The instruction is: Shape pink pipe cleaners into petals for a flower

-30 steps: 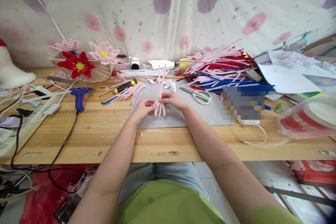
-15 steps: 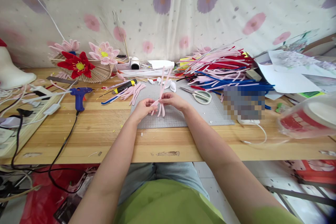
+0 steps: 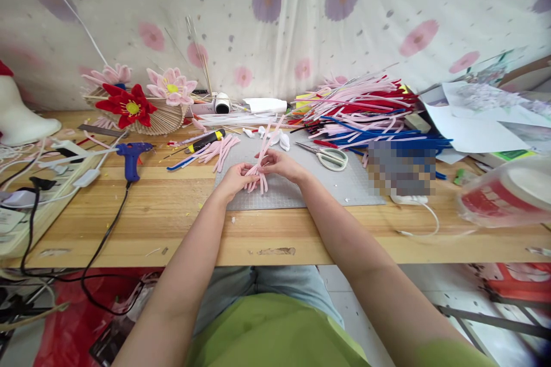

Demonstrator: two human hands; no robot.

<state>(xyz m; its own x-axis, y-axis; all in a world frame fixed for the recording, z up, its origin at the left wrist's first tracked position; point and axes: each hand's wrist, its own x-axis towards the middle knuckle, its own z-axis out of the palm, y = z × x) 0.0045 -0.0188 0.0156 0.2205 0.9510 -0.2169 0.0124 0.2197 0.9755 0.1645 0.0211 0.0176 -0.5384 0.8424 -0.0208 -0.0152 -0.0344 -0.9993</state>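
Observation:
Several pink pipe cleaners [image 3: 263, 153] are held in a crossed bunch above the grey cutting mat [image 3: 293, 198]. My left hand [image 3: 236, 179] pinches the bunch from the left, its fingertips partly hidden behind the strands. From the right, my right hand [image 3: 282, 164] grips the same strands with its fingers closed. The long ends tilt up and to the right, and short ends hang below the hands. Just behind them lie small white folded pieces [image 3: 284, 140]. Short cut pink pipe cleaners [image 3: 219, 152] lie in a pile left of the hands.
Scissors [image 3: 331, 157] lie right of my right hand. A large heap of pink, red and blue pipe cleaners [image 3: 357, 109] is behind them. On the left are a blue glue gun [image 3: 131, 160], a yellow-black cutter [image 3: 206, 140], a power strip [image 3: 47, 206] and a fan-shaped holder with fuzzy flowers [image 3: 159, 123].
The upright pink strands have tilted further to the right and dropped a little. Their lower ends have shifted slightly left and down. Both hands keep hold in nearly the same place.

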